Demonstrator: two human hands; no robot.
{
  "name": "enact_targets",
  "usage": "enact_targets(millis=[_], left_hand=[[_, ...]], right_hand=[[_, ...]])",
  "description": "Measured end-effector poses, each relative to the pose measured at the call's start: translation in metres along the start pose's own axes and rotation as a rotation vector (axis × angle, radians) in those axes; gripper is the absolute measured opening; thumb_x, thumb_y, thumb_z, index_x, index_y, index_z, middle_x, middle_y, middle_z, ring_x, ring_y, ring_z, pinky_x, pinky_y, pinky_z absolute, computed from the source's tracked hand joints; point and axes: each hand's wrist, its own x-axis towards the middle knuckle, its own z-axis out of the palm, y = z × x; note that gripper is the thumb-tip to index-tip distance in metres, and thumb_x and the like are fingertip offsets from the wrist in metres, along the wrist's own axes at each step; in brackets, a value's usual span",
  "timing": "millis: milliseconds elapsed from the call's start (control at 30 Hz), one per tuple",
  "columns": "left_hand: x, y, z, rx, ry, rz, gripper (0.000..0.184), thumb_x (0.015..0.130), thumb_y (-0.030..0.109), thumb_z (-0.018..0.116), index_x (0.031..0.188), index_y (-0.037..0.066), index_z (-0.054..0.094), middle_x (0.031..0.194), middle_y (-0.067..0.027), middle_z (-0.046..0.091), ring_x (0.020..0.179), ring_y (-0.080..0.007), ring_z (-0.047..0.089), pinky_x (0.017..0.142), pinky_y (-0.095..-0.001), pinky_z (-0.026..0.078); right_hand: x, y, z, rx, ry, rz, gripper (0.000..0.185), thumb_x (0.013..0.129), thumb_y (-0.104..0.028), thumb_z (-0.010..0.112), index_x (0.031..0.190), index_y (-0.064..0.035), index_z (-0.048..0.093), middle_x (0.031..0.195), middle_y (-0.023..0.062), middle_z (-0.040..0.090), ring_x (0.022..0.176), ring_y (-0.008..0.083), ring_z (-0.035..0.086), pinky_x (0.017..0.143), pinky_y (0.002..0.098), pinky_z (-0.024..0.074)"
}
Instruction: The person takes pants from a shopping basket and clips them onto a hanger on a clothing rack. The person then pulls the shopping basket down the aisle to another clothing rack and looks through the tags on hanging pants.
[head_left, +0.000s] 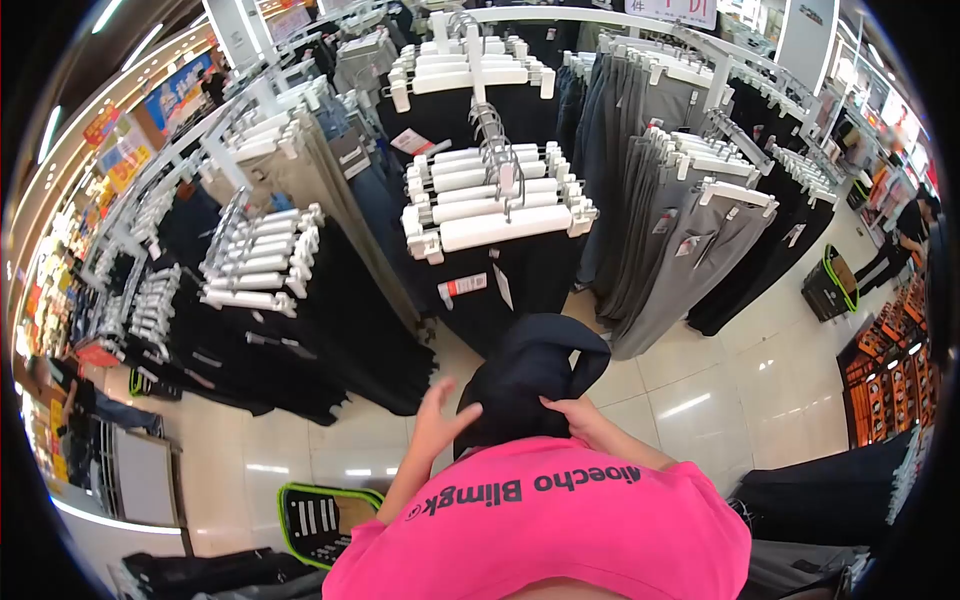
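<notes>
A dark navy cloth garment [515, 385] is bunched in front of my pink shirt, with a loop of its fabric standing out on the right. My right hand [572, 414] pinches the garment's near right side between thumb and fingers. On the other side, my left hand [432, 420] has its fingers spread, and the thumb lies against the cloth's left edge. Just beyond the bundle, black trousers [475, 310] with a red-and-white tag hang from white clip hangers [510, 228].
Racks of black trousers [350, 320] and grey trousers [690, 270] stand left and right. A green-rimmed basket [284, 512] sits on the floor at my left; another basket [828, 290] is farther right. People [908, 235] stand at both sides.
</notes>
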Motion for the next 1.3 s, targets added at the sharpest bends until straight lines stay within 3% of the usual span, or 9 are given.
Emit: enact_targets(millis=[100, 267, 367, 500, 600, 833, 900, 1000, 1300], left_hand=[[0.014, 0.003, 0.002, -0.083, -0.317, -0.288, 0.074, 0.065, 0.037, 0.075, 0.119, -0.004, 0.046, 0.11, -0.0213, 0.056, 0.103, -0.0313, 0.055, 0.088, -0.0376, 0.043], [0.068, -0.01, 0.014, 0.218, -0.331, 0.078, 0.094, 0.056, 0.031, 0.079, 0.128, -0.007, 0.031, 0.124, -0.026, 0.041, 0.117, -0.0356, 0.041, 0.099, -0.0383, 0.034], [0.081, -0.011, 0.026, -0.1, -0.205, 0.114, 0.098, 0.056, 0.015, 0.078, 0.133, -0.004, 0.021, 0.128, -0.0252, 0.036, 0.12, -0.0364, 0.038, 0.1, -0.0379, 0.032], [0.083, 0.011, 0.029, 0.052, -0.173, 0.342, 0.1, 0.057, 0.012, 0.077, 0.135, -0.001, 0.017, 0.13, -0.0242, 0.034, 0.121, -0.0364, 0.037, 0.101, -0.0373, 0.032], [0.081, 0.0, 0.043, 0.15, -0.305, 0.23, 0.094, 0.058, 0.013, 0.077, 0.133, 0.001, 0.023, 0.129, -0.0226, 0.034, 0.121, -0.037, 0.035, 0.101, -0.037, 0.031], [0.073, 0.019, 0.063, 0.073, -0.165, 0.088, 0.036, 0.081, 0.021, 0.06, 0.11, 0.0, 0.053, 0.092, -0.0183, 0.06, 0.087, -0.0334, 0.06, 0.076, -0.0373, 0.046], [0.078, 0.029, 0.075, -0.1, -0.199, -0.167, 0.032, 0.087, 0.022, 0.054, 0.11, -0.001, 0.053, 0.102, -0.0172, 0.06, 0.093, -0.0272, 0.06, 0.079, -0.0344, 0.046], [0.072, 0.063, 0.094, -1.121, -0.236, -0.43, 0.033, 0.091, 0.02, 0.047, 0.114, -0.004, 0.049, 0.11, -0.0156, 0.058, 0.099, -0.0248, 0.058, 0.087, -0.0339, 0.046], [0.011, 0.076, 0.091, -1.704, -0.511, -0.314, 0.051, 0.085, 0.03, 0.047, 0.122, -0.005, 0.044, 0.121, -0.0208, 0.051, 0.11, -0.0328, 0.051, 0.096, -0.043, 0.039]], right_hand=[[0.026, -0.013, 0.02, 0.105, 0.05, 0.058, 0.057, 0.074, -0.005, 0.068, 0.125, 0.0, 0.043, 0.119, 0.0112, 0.053, 0.11, 0.0238, 0.05, 0.094, 0.036, 0.0405], [0.05, -0.029, 0.035, 0.405, 0.1, 0.093, 0.046, 0.081, -0.016, 0.06, 0.121, 0.0015, 0.045, 0.117, 0.0147, 0.054, 0.108, 0.0261, 0.053, 0.094, 0.0391, 0.0415], [0.055, -0.045, 0.039, 0.523, 0.188, 0.079, 0.043, 0.084, -0.021, 0.056, 0.119, 0.002, 0.048, 0.116, 0.0166, 0.054, 0.108, 0.0292, 0.053, 0.094, 0.042, 0.0412], [0.061, -0.06, 0.045, 0.68, 0.236, 0.105, 0.042, 0.085, -0.026, 0.052, 0.117, 0.0025, 0.05, 0.116, 0.0164, 0.055, 0.107, 0.0315, 0.053, 0.095, 0.0434, 0.0403], [0.059, -0.066, 0.045, 0.677, 0.288, 0.117, 0.044, 0.083, -0.023, 0.053, 0.117, 0.0048, 0.048, 0.115, 0.019, 0.055, 0.107, 0.0338, 0.052, 0.095, 0.0451, 0.0396], [0.013, -0.074, 0.009, 0.629, 0.244, 0.058, 0.037, 0.068, -0.004, 0.05, 0.104, 0.0052, 0.054, 0.102, 0.0173, 0.06, 0.096, 0.0296, 0.057, 0.089, 0.0412, 0.0447], [-0.011, -0.069, -0.013, 0.606, 0.307, 0.036, 0.037, 0.066, -0.001, 0.049, 0.102, 0.0051, 0.054, 0.101, 0.0172, 0.06, 0.095, 0.0293, 0.058, 0.088, 0.0407, 0.0451], [-0.046, -0.068, -0.042, 0.637, 0.182, -0.105, 0.037, 0.064, 0.002, 0.047, 0.1, 0.0058, 0.054, 0.102, 0.0176, 0.059, 0.094, 0.0295, 0.058, 0.088, 0.0405, 0.0452], [-0.111, -0.056, -0.105, 0.617, 0.228, 0.127, 0.049, 0.06, 0.005, 0.043, 0.108, 0.0123, 0.048, 0.11, 0.0227, 0.055, 0.097, 0.0326, 0.057, 0.088, 0.0407, 0.0464]])
